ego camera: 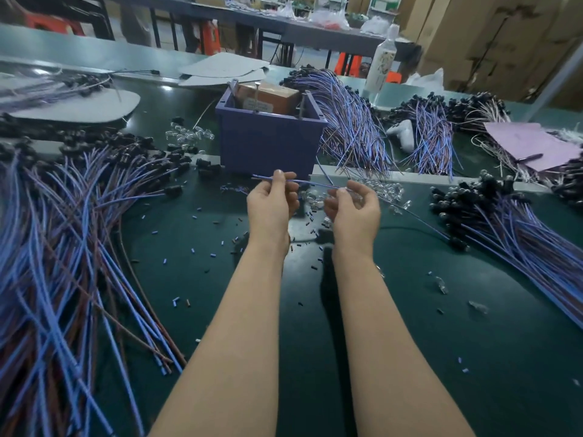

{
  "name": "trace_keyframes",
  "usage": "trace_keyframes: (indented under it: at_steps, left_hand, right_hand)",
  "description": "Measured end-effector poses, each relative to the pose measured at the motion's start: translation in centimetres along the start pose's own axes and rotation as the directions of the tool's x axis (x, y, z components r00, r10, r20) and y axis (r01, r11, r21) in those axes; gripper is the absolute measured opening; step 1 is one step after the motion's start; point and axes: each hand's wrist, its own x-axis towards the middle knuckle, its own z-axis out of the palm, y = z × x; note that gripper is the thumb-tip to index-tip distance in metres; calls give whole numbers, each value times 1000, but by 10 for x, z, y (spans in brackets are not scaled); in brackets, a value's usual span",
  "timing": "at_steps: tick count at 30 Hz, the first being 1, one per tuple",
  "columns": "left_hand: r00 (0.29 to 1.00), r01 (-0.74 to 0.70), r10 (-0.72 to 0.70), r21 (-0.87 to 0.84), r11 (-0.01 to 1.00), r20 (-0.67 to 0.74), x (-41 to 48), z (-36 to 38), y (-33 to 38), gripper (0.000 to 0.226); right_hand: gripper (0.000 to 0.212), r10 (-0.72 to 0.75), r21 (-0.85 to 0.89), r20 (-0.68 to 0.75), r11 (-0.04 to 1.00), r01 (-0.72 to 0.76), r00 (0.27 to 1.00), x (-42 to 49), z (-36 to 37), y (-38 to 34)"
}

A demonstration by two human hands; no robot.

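Your left grip (271,203) pinches the thin blue insulated wire (312,183) close to its left end, thumb and fingertips curled round it. Your right grip (353,209) pinches the same wire further right. Held at two points like this, the wire runs nearly level above the dark green table (410,310), just on the near side of the purple plastic bin (271,146). That hold likely steadies the wire's right end for fitting, and the scattered clear plastic caps (378,187) lie within reach just beyond your right fingers. The heap of blue and brown wires (63,247) on the left is probably stock. Your right fingers cover the wire's right end, so you cannot tell whether a cap sits on it. The bin's wall hides most of the brown box (268,99) inside.
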Motion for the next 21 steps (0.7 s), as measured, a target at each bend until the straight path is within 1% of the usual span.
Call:
trace_keyframes:
  at_steps: [2, 4, 6, 9, 10, 14, 16, 17, 18, 19, 20, 21]
  left_hand:
    - [994, 59, -62, 33, 998, 89, -2, 4, -2, 35]
    - [990, 81, -89, 74, 994, 114, -4, 6, -4, 38]
    - [995, 59, -65, 83, 995, 78, -3, 4, -5, 43]
    - [999, -42, 38, 98, 994, 38, 0, -1, -6, 40]
    - [998, -48, 45, 87, 995, 34, 1, -2, -6, 40]
    - [1000, 7, -7, -39, 999, 15, -2, 2, -4, 40]
    - [996, 0, -16, -179, 984, -89, 3, -5, 2, 40]
    - [983, -20, -24, -241, 970, -179, 7, -11, 6, 40]
    - [960, -53, -17, -243, 969, -280, 10, -17, 10, 37]
    - [928, -93, 22, -175, 980, -371, 11, -21, 12, 31]
    - [901, -124, 82, -71, 990, -427, 10, -22, 13, 25]
    - [883, -158, 158, 37, 987, -442, 6, -20, 12, 33]
  right_hand:
    - [12, -45, -93, 132, 994, 58, 990, -4, 4, 1]
    - [13, -79, -193, 239, 973, 127, 968, -8, 7, 3]
    - [12, -111, -264, 245, 948, 177, 963, -9, 7, 4]
    - [15, -144, -277, 209, 940, 199, 967, -8, 4, 3]
    - [16, -155, -273, 201, 940, 207, 967, -8, 4, 2]
    - [10, -188, -275, 197, 931, 239, 962, -11, 9, 2]
    - [15, -176, -243, 135, 948, 205, 975, -6, 4, 1]
    - [18, -159, -206, 88, 963, 174, 983, -1, -1, 0]
    - [19, -137, -162, 46, 976, 143, 989, 3, -6, -1]
    - [18, -118, -116, 20, 986, 119, 993, 5, -10, -3]
    - [16, -101, -70, 10, 992, 101, 995, 5, -10, -3]
    - [15, -88, -30, 19, 996, 88, 996, 4, -9, -3]
